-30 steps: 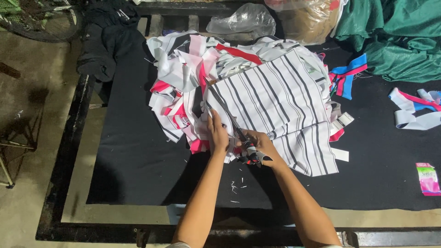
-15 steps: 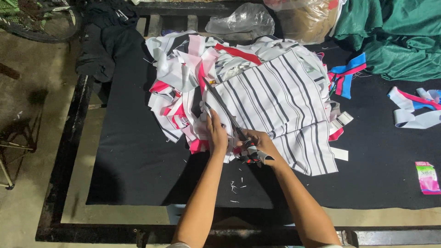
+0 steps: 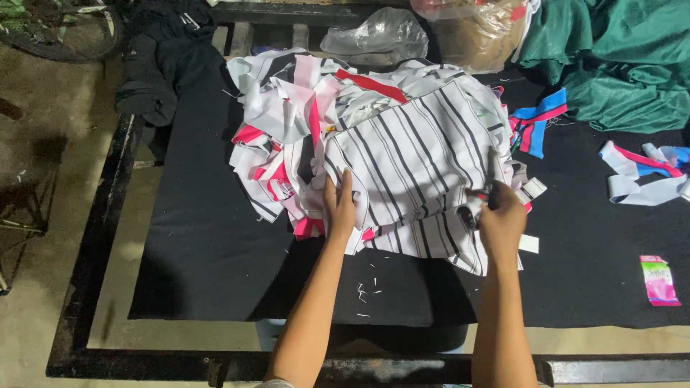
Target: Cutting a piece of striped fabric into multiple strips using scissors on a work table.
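A white cloth piece with dark stripes (image 3: pixel 424 158) lies on top of a heap of white, pink and black fabric cut-offs (image 3: pixel 287 136) on a black table cover (image 3: pixel 208 244). My left hand (image 3: pixel 339 205) presses flat on the striped piece near its lower left edge. My right hand (image 3: pixel 501 218) is at the piece's right edge, closed around a small tool (image 3: pixel 471 208) that looks like scissors; its blades are hard to make out.
Green cloth (image 3: pixel 618 65) is piled at the back right, with clear plastic bags (image 3: pixel 374 36) behind the heap. Blue, pink and grey strips (image 3: pixel 640 169) lie to the right, and a small pink packet (image 3: pixel 658 280) near the front right. Black garment (image 3: pixel 162 57) hangs at the left edge.
My right hand has moved from beside my left hand out to the right edge of the striped piece. My left hand has stayed pressed on the cloth.
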